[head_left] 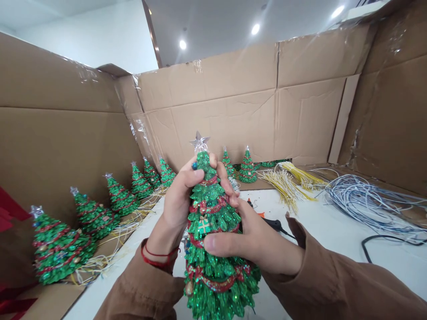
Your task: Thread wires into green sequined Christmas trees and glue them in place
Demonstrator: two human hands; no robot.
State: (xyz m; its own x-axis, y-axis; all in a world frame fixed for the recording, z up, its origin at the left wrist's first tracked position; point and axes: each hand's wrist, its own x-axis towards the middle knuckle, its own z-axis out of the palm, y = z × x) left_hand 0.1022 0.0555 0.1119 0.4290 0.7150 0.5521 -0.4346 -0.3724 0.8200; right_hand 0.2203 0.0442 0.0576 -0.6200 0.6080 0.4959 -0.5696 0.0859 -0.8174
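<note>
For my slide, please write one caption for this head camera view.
Two hands hold a glittery green Christmas tree with a clear star, near similar trees.

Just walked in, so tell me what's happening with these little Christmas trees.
A person holds a glittery green Christmas tree with red garlands and a clear star in both hands over a white table. The left hand grips near the top; the right hand has its thumb lower on the front. Similar green trees line the left side, beside a brown cardboard wall. Yellow-and-white wires and a loose blue-and-white wire coil lie to the right.
</note>
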